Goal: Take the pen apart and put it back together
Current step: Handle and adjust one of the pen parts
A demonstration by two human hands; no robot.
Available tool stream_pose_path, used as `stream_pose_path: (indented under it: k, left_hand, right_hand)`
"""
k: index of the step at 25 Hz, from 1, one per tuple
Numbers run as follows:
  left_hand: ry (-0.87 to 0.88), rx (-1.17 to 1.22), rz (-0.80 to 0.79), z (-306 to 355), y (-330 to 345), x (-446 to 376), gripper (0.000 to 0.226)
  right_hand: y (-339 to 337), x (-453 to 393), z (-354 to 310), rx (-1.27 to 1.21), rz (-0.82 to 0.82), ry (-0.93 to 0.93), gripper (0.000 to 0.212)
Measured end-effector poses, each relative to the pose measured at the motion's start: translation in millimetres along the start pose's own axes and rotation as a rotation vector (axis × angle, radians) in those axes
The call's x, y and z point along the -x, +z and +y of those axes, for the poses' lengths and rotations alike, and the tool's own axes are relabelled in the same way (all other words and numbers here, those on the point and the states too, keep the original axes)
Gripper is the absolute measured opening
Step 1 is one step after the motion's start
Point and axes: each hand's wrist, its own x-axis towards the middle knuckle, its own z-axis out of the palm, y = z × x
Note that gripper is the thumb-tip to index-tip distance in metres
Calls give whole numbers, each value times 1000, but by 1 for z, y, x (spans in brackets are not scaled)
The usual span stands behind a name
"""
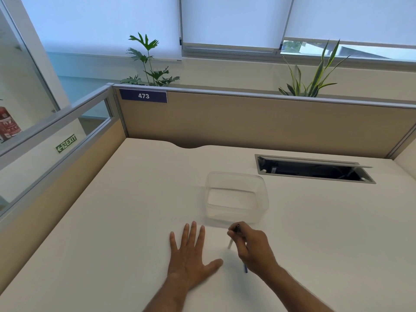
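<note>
On desk (112,221), left hand (191,253) flat, open, right hand (254,248) gripping pen (236,228).

On the desk (112,221), the left hand (191,257) lies flat at 9 o'clock of the right hand (254,248); the container (236,197) sits at 12 o'clock; the cable hatch (315,168) at 2 o'clock.

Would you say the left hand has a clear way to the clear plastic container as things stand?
Probably yes. The left hand lies flat and empty on the desk, and the clear plastic container sits just beyond its fingertips, nothing between. The right hand, holding a pen part, stays off to the side.
</note>
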Motion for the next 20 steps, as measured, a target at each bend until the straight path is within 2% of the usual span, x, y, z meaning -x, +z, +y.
stream_pose_path:
  k: [6,12,17,20]
  left_hand:
    - [-10,-11,7,0,1,-1,109]
    - [27,54,75,2,-1,2,106]
    - [-2,-5,18,0,2,-1,109]
    - [-12,4,9,2,-1,-1,109]
  right_hand:
    - [-4,-1,-2,-45,108,-19,6]
    - [-4,-4,-4,-20,69,16,6]
    - [-8,-10,-7,-69,115,-23,5]
    - [-8,-11,-10,-93,198,-48,3]
